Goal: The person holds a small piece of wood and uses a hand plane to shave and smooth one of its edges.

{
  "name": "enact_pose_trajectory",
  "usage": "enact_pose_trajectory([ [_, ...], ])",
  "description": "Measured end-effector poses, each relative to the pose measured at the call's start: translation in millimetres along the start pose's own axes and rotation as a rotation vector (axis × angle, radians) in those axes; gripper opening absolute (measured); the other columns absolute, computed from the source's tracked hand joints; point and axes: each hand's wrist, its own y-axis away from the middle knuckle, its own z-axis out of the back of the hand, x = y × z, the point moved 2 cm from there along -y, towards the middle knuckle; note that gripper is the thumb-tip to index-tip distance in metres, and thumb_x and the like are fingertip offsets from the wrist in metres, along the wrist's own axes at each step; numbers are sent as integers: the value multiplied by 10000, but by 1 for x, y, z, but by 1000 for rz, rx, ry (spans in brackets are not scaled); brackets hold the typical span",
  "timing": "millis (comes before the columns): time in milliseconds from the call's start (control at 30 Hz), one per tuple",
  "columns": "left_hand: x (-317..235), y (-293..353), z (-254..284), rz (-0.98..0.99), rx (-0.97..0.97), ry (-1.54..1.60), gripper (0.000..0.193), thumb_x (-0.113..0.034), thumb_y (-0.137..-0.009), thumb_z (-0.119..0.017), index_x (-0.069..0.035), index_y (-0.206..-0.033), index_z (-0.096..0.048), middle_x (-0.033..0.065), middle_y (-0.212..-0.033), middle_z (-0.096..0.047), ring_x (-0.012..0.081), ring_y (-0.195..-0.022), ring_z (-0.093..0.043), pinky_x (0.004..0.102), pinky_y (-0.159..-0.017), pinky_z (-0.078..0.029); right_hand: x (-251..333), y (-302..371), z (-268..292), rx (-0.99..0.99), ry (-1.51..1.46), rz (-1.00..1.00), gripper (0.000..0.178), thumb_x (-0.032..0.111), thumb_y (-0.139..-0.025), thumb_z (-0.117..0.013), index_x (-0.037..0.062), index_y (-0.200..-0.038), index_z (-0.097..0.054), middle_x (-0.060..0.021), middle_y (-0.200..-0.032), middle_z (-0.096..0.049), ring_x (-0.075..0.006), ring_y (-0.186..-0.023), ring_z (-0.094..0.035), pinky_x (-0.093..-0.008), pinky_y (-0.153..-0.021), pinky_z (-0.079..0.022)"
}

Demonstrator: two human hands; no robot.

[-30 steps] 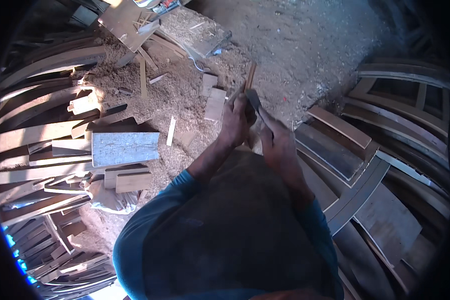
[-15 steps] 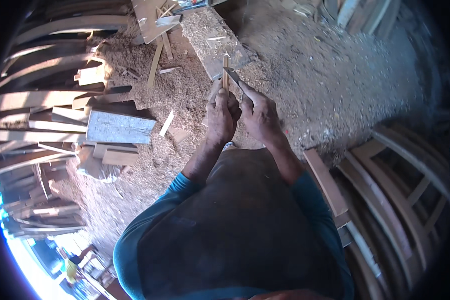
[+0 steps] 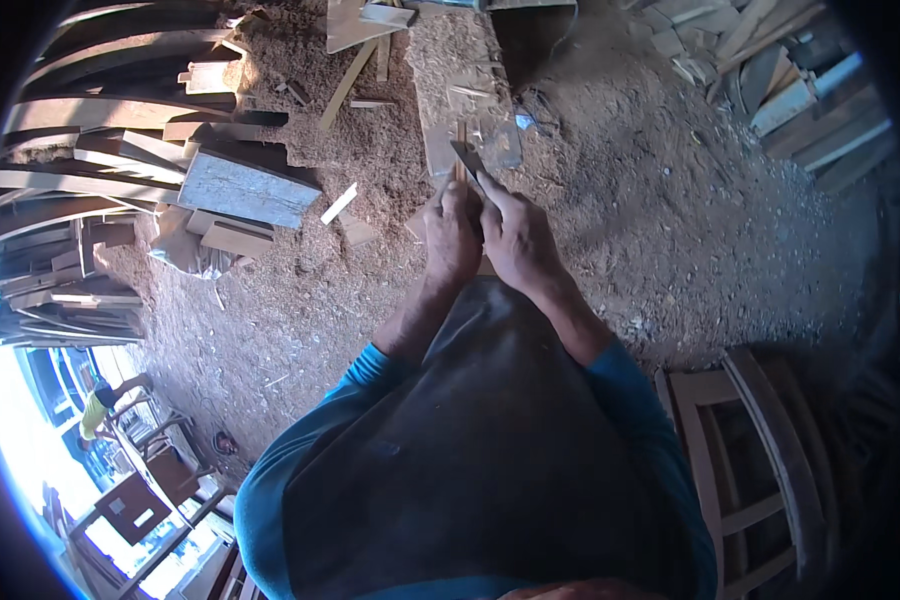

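Note:
Held out in front of me, my left hand (image 3: 454, 238) is closed around a thin wooden stick (image 3: 461, 133), whose upper end points away from me. Close against it on the right, my right hand (image 3: 522, 236) grips a knife (image 3: 465, 157) with a dark, flat blade. The blade slants across the stick just beyond my left thumb and seems to touch it. My right fist hides the knife's handle. Both hands are near each other, above a dark apron (image 3: 470, 420) that covers my front.
A plank strewn with shavings (image 3: 435, 95) lies ahead on the sawdust floor. To the left are a grey board (image 3: 248, 188) and stacked curved timbers (image 3: 110, 110). Scrap wood (image 3: 790, 105) is piled far right, and a wooden frame (image 3: 705, 390) stands near right. Another person (image 3: 100, 405) bends, far left.
My view has turned, so the surroundings have shifted and more of the far right woodpile shows. Both hands keep their hold on the stick and knife, the right now closer to the left.

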Motion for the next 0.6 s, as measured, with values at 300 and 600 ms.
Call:
enact_pose_trajectory([
  [300, 28, -57, -50, 583, -14, 1032, 288, -278, -1099, -468, -37, -1114, -626, -19, -744, -499, 81, -583, -474, 251, -495, -420, -107, -109, 64, 24, -10, -260, 416, 132, -999, -512, -52, -1356, -619, -281, -1227, -692, -364, -1144, -687, -416, -978, -528],
  [600, 162, -91, -126, 564, -92, 521, 266, -226, -1023, -533, 15, -1076, -633, 77, -881, -649, 148, -655, -597, 292, -577, -498, -164, -104, 27, 351, 58, -181, 388, 121, -990, -530, -61, -1317, -630, -314, -1173, -686, -438, -1117, -671, -471, -974, -524],
])
